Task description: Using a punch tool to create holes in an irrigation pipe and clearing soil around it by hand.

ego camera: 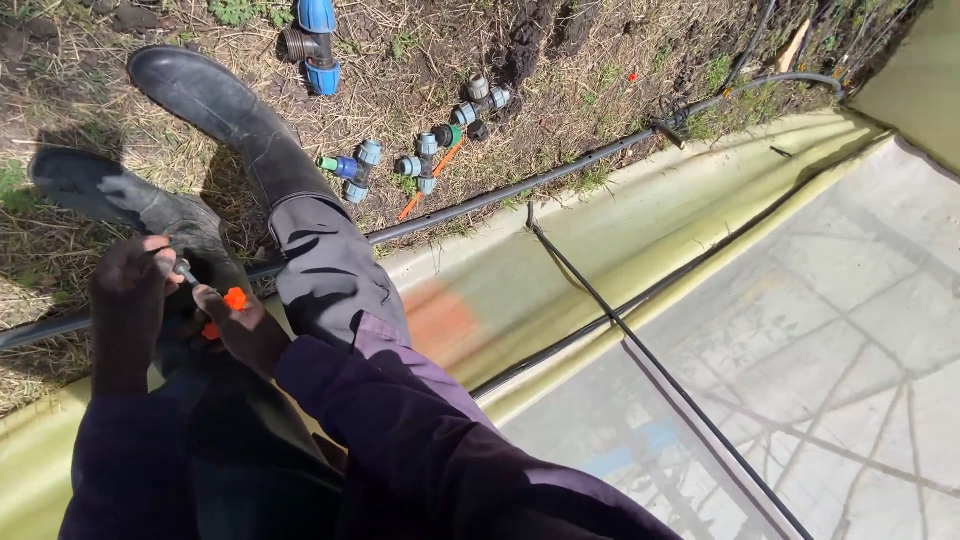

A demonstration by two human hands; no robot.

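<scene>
A person's left hand (130,300) pinches a thin metal-tipped tool (185,270); the right hand (235,325), just beside it, closes on a small orange fitting (234,298), seemingly light, rigid, best held by its body.

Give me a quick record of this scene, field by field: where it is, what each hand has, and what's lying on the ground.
setting: outdoors, dry grass and soil beside a yellow-green plastic sheet
left hand: fingers around a small grey fitting
right hand: pinching a small orange part
footwear: black rubber boots
long line: black pipe along the sheet's edge
thin line: black tube across the sheet
on ground: grey and blue pipe fittings, larger blue fitting
</scene>
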